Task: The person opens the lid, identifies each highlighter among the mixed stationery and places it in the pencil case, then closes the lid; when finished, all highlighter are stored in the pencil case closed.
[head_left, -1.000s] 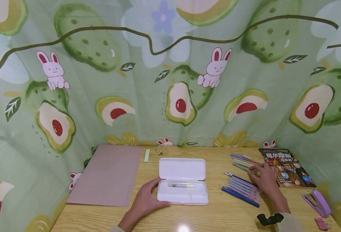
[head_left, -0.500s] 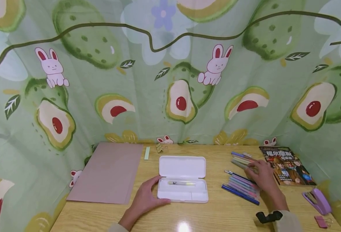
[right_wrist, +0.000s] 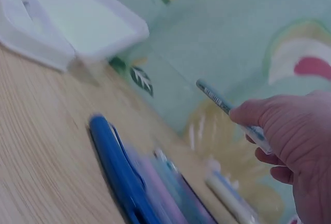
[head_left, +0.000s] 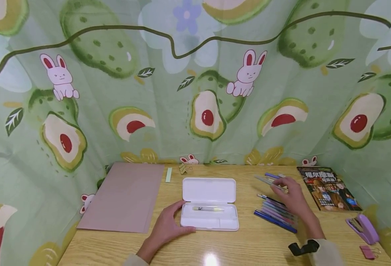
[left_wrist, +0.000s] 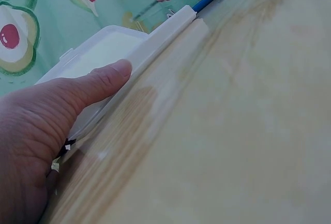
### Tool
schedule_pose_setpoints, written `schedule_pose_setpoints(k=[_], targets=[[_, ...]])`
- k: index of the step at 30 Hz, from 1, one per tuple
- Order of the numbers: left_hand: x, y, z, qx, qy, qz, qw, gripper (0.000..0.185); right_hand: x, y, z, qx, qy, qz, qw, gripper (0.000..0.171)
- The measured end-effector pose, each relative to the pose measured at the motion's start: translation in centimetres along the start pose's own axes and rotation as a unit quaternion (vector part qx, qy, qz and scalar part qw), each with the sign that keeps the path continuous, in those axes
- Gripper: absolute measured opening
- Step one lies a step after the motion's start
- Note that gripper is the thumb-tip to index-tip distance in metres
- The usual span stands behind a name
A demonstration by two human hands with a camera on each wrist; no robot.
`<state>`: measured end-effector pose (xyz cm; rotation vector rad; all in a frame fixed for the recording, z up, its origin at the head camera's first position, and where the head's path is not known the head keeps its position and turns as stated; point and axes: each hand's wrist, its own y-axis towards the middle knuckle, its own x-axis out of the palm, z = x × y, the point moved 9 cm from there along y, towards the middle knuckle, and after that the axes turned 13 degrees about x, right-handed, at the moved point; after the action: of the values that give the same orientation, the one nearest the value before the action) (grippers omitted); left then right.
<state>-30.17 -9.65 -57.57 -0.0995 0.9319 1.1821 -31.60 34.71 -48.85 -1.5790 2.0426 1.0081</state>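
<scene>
Slim grey-green pen [head_left: 266, 180] pinched between thumb and curled fingertips of right hand [head_left: 290, 195], lifted clear of the wooden desk [head_left: 248, 247], tip pointing away. Below the fingers: row of coloured pens [head_left: 276, 216]. Left hand [head_left: 167, 229]: fingers straight, together, thumb resting along the open white plastic pencil case [head_left: 210, 205].

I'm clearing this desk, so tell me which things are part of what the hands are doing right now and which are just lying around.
In use:
- white pencil case, open, steadied by the left hand
- pen pinched in the right hand
- pen in the case
- pile of pens

Lying about:
- pink folder
- magazine
- purple stapler
- binder clip
</scene>
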Motion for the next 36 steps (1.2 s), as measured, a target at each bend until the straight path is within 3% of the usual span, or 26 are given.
schedule_pose_setpoints(k=[4, 11, 20, 23, 27, 31, 36], targets=[[0.0, 0.0, 0.0, 0.000, 0.005, 0.002, 1.0000, 0.100, 0.5, -0.2, -2.6, -0.037, 0.035, -0.001, 0.999, 0.007], [-0.1, -0.1, -0.2, -0.021, 0.013, -0.007, 0.9997, 0.105, 1.5, -0.7, -7.2, -0.084, 0.086, -0.014, 0.993, 0.015], [-0.4, 0.7, 0.1, 0.003, 0.026, 0.000, 0.9997, 0.098, 7.3, -2.4, -11.3, -0.144, 0.073, -0.083, 0.983, 0.016], [-0.4, 0.8, 0.1, 0.000, 0.024, 0.001, 0.9997, 0.099, 9.8, -3.5, -12.1, -0.160, 0.071, -0.106, 0.979, 0.013], [-0.3, 0.8, 0.1, -0.003, 0.014, 0.001, 0.9999, 0.098, 12.5, -4.8, -12.1, -0.143, 0.046, -0.133, 0.980, 0.011], [-0.1, 0.6, 0.2, -0.004, 0.010, 0.000, 0.9999, 0.097, 13.8, -5.6, -11.9, -0.124, 0.028, -0.146, 0.981, 0.011], [-0.1, 0.2, 0.3, -0.010, 0.011, -0.001, 0.9999, 0.098, 14.8, -5.8, -12.4, -0.137, 0.012, -0.141, 0.980, 0.006]])
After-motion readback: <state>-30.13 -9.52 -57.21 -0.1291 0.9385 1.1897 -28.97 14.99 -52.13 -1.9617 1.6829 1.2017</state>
